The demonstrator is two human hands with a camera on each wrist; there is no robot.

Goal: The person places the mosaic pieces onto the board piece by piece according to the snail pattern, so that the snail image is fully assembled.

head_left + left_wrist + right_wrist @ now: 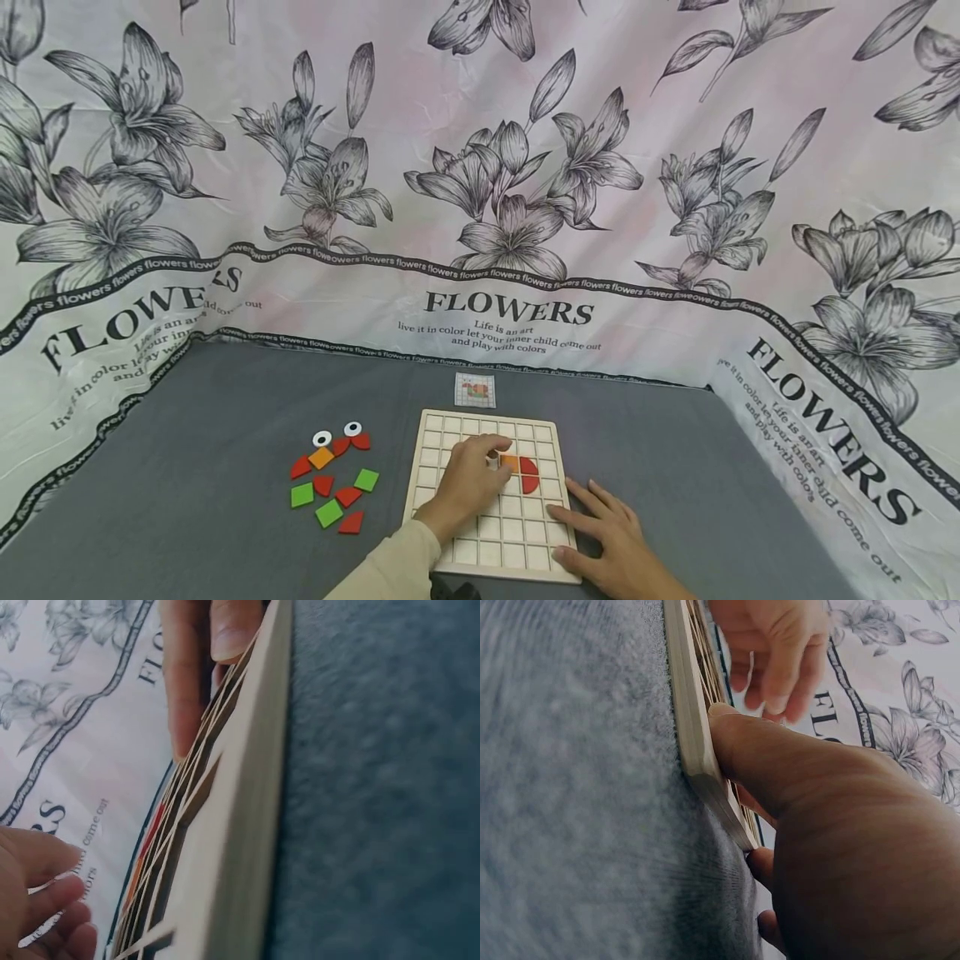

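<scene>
Wooden grid board (491, 566) lies flat on the gray surface (217, 458) before you, with an orange piece (512, 462) and a red half-disc shape (531, 484) side by side on its squares. Your left hand (467, 482) is over the board, just beside the orange piece, its fingers bent and the thumb and forefinger partly apart; whether it has hold of anything, I cannot tell. Your right hand (617, 540) is spread at the board's right side, thumb and forefinger resting on it, gripping nothing. Off to your left lie loose red pieces (323, 485), green squares (328, 513), an orange square (321, 457) and two eye discs (322, 438). Just beyond the board's far edge sits a small picture card (475, 390).
</scene>
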